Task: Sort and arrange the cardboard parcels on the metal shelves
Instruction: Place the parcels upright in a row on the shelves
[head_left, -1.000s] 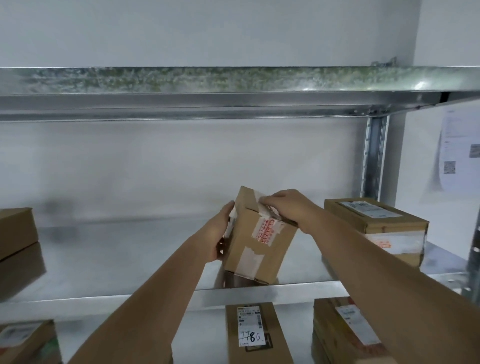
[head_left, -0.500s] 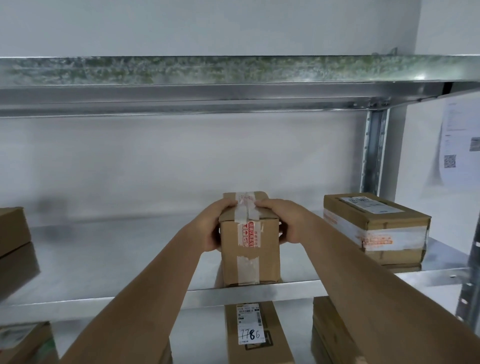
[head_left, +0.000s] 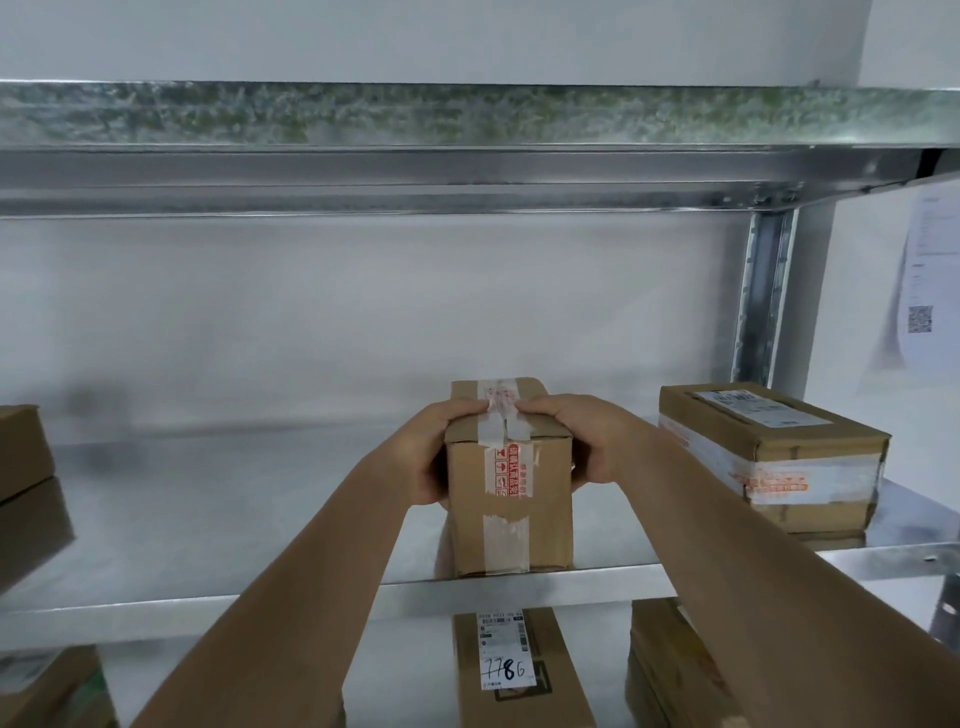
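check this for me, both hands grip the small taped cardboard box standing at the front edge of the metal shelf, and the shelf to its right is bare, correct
Not quite. The head view shows both the left hand and right hand gripping the small taped cardboard box at the front edge of the metal shelf, but the shelf to its right is not bare: a wider brown cardboard parcel with a white label sits there.

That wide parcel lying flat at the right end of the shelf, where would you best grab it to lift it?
Probably by its two short ends, coming from the front. The wide parcel lies flat with a long side facing the aisle. Its left end looks free, with a gap to the small upright parcel that the left hand and right hand hold. The shelf post stands behind it.
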